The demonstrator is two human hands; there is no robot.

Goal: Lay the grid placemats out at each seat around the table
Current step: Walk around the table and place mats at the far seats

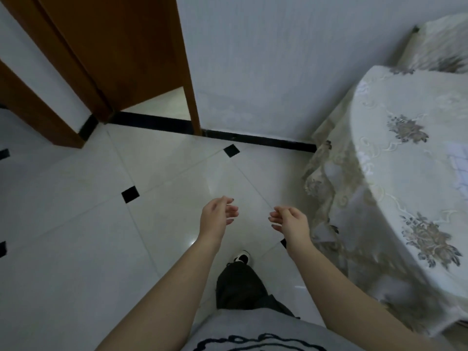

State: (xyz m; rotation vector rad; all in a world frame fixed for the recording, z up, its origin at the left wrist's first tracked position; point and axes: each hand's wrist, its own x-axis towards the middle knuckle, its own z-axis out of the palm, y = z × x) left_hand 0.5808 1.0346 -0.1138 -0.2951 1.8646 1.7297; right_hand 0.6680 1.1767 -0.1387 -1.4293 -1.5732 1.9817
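Note:
My left hand (219, 214) and my right hand (288, 220) hover side by side over the tiled floor, palms facing each other, fingers loosely curled and apart, holding nothing. The round table (410, 158) stands to the right, covered by a cream lace tablecloth with grey flower motifs that hangs down near the floor. No grid placemat shows anywhere in view. My right hand is a short way left of the cloth's hanging edge.
A white wall (278, 72) with a black skirting strip runs ahead. A wooden door frame (188, 72) and open doorway lie at upper left. A second cloth-covered piece (445, 46) sits at upper right. White floor tiles (88, 224) with black insets spread left.

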